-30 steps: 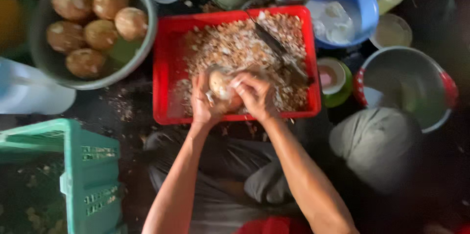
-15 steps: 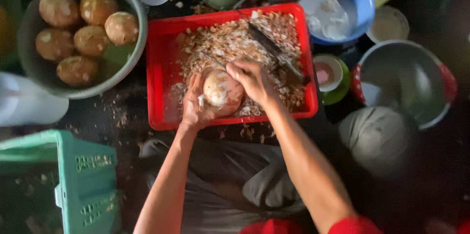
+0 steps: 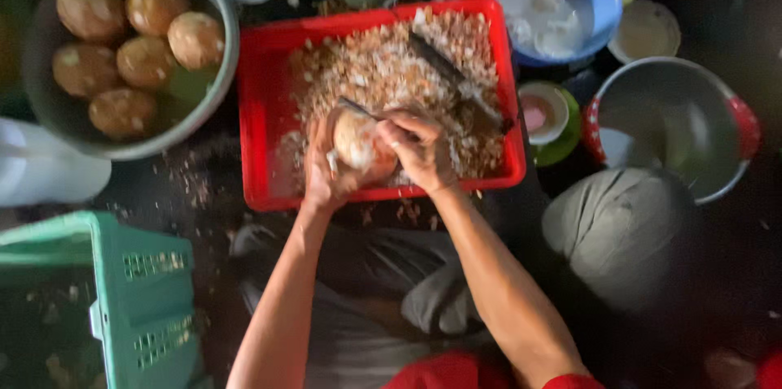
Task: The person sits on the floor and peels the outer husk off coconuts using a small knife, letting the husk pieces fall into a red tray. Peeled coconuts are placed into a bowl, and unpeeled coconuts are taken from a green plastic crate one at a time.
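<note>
Left hand [image 3: 326, 173] cups the pale round fruit [image 3: 358, 143] from seven o'clock, right hand [image 3: 419, 149] clenched on a small blade [image 3: 358, 108] at its three o'clock side, both over the red tray [image 3: 261, 120] of shavings, brown fruits [image 3: 122, 39] waiting at ten o'clock.

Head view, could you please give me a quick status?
Left hand cups round pale peeled ball. Right hand works small blade on it. Over red plastic tray of shavings; nothing blocking.

Hands [image 3: 379, 157] on coconut [image 3: 356, 140] — red tray [image 3: 261, 112]
</note>
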